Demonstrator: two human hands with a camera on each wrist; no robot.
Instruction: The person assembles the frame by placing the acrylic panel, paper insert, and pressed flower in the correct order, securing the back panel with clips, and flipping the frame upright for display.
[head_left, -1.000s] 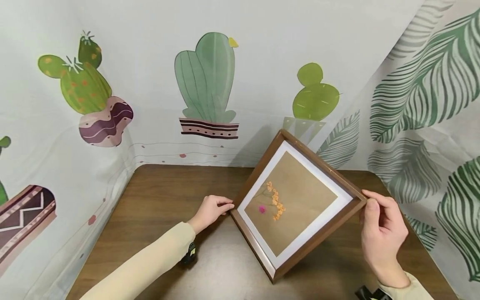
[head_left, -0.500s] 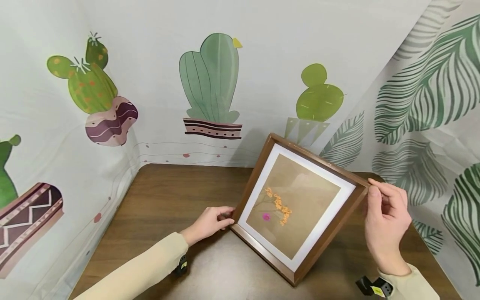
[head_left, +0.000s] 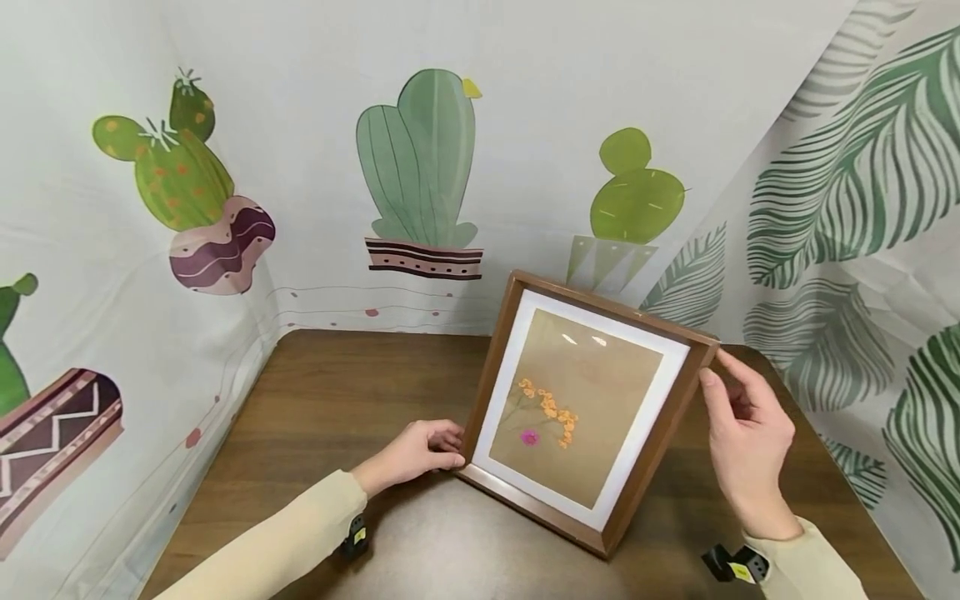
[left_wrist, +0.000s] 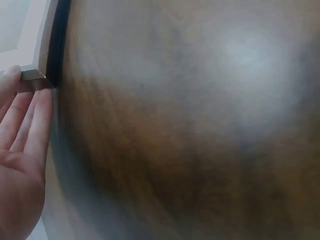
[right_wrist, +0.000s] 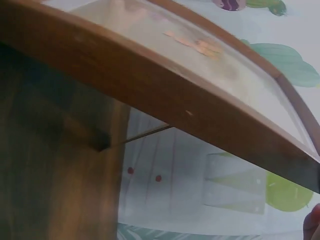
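Observation:
A brown wooden picture frame (head_left: 487, 375) with a white mat and pressed orange and pink flowers stands tilted on the dark wooden table (head_left: 337, 392), its lower edge on the tabletop. My left hand (head_left: 452, 450) holds its lower left corner, fingers lying along the wood. The same frame corner (left_wrist: 42, 50) meets my left hand (left_wrist: 22, 130) in the left wrist view. My right hand (head_left: 712, 371) pinches the upper right corner, thumb in front and fingers behind. The right wrist view looks up along the frame edge (right_wrist: 150, 90).
Cactus-print cloth (head_left: 420, 158) hangs behind and left of the table. Leaf-print cloth (head_left: 847, 192) hangs on the right, close behind the frame. Bare tabletop (left_wrist: 190, 125) lies to the left and in front of the frame.
The frame has turned counterclockwise from standing on one corner to resting on its lower edge. My right hand rose and moved left with the corner; my left hand slid slightly down.

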